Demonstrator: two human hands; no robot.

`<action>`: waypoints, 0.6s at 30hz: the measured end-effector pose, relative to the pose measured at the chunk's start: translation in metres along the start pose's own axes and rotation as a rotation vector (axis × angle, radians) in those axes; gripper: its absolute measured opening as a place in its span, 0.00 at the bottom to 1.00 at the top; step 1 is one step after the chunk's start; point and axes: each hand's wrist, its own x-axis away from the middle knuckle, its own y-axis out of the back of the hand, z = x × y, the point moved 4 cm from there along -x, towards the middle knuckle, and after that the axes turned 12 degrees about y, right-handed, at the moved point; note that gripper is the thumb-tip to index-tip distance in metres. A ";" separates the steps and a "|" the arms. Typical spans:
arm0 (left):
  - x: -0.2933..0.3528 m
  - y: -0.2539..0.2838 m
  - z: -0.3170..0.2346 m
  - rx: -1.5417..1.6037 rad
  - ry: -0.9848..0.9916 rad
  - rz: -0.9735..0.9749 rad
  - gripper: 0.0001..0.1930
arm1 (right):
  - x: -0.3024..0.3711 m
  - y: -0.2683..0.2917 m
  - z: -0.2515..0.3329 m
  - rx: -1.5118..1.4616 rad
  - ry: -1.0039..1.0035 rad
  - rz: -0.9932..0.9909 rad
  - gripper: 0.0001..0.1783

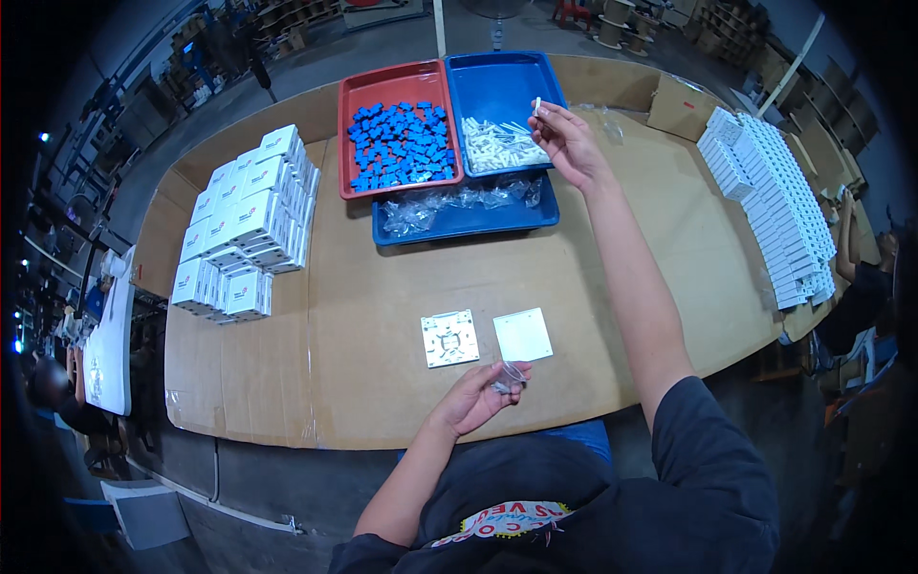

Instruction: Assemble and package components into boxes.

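My left hand [475,397], near the table's front edge, is closed on a small clear plastic bag [510,379]; I cannot make out what the bag contains. At the right side of the blue tray [507,81], my right hand [569,143] is raised with a small white piece [537,104] pinched between its fingertips. White pieces [497,145] of similar colour lie heaped in the near part of that tray. Just beyond my left hand, two square parts lie flat: a white frame with a patterned centre [449,339] and a plain white plate [523,335].
Left of the blue tray, a red tray [349,124] holds many blue pieces [402,143]. Clear bags [449,206] lie in a lower blue tray [469,235]. White boxes [239,215] are stacked at the left, rows of white units [775,210] at the right. Another person [856,287] is at the far right.
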 end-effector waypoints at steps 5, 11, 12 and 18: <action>-0.003 -0.001 0.001 0.036 0.016 0.029 0.22 | 0.042 -0.011 0.022 -0.211 -0.038 0.159 0.09; 0.001 0.004 0.007 0.048 0.022 0.035 0.21 | 0.113 -0.003 0.014 -0.037 -0.116 0.008 0.12; 0.000 0.008 0.008 0.065 0.028 0.045 0.21 | 0.127 0.008 0.001 0.042 -0.143 -0.013 0.13; -0.001 -0.005 0.004 0.115 0.016 0.023 0.26 | 0.252 0.013 -0.022 0.459 -0.279 -0.107 0.11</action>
